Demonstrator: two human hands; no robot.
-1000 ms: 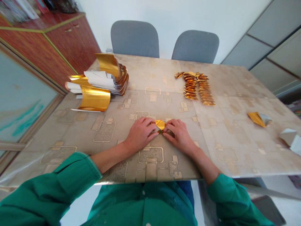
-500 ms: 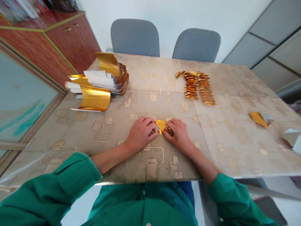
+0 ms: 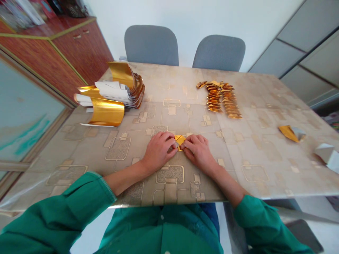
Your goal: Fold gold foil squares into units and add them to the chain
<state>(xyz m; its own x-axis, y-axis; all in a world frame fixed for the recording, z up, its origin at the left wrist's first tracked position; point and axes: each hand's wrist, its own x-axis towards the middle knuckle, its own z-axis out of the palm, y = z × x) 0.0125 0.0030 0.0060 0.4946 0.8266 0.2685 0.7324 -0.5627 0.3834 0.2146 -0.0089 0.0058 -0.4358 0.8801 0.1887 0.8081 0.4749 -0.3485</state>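
Gold foil piece (image 3: 180, 141) gripped between my left hand (image 3: 159, 151) and right hand (image 3: 198, 151), lower centre. Folding, apparently; a firm crease seems called for next.

My bench (image 3: 261, 106) has a beige vinyl cover printed with rounded squares. At its far left sit curled sheets of gold foil paper (image 3: 107, 112), touching a stack of white-backed folded strips (image 3: 113, 90). Toward the far right, folded gold units (image 3: 221, 100) lie overlapped in two rows. Near the right edge lie a gold-and-silver folded piece (image 3: 290, 133) and a silver one (image 3: 326, 156). Nearest me, a small gold foil fold (image 3: 180, 141) lies under my fingers (image 3: 166, 140).
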